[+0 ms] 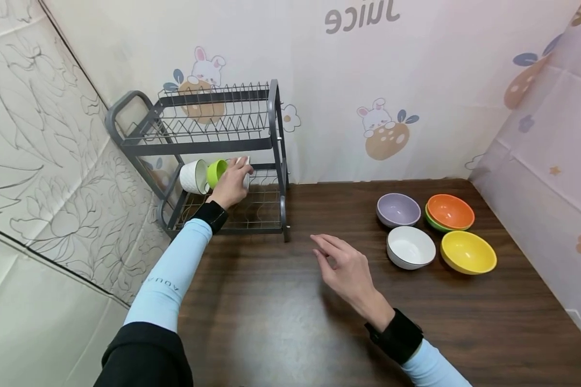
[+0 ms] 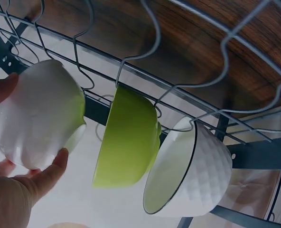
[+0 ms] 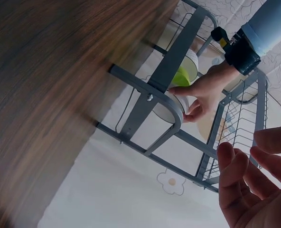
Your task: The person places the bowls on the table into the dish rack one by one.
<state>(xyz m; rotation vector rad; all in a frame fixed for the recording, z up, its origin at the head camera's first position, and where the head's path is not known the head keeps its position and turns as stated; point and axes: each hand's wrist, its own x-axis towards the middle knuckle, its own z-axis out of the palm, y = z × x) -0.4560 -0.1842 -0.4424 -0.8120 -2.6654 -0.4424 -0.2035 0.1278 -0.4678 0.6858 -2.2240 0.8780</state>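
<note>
On the lower tier of a dark grey dish rack (image 1: 200, 146), my left hand (image 1: 229, 184) holds a white bowl (image 2: 36, 114) on its side, thumb and fingers spread around its wall. My palm mostly hides that bowl in the head view. To its left a lime-green bowl (image 1: 215, 173) stands on edge, then a white bowl with a faceted outside (image 1: 193, 176) and a dark rim. Over the table, right of the rack, my right hand (image 1: 346, 271) hangs loosely curled with nothing in it.
The dark wooden table (image 1: 271, 306) holds more bowls at right: purple (image 1: 398, 209), white (image 1: 410, 246), yellow (image 1: 467, 252), and orange (image 1: 450, 211) nested in green (image 1: 431, 221). The rack's upper wire tier (image 1: 208, 121) overhangs my left hand. Printed sheets line the back and sides.
</note>
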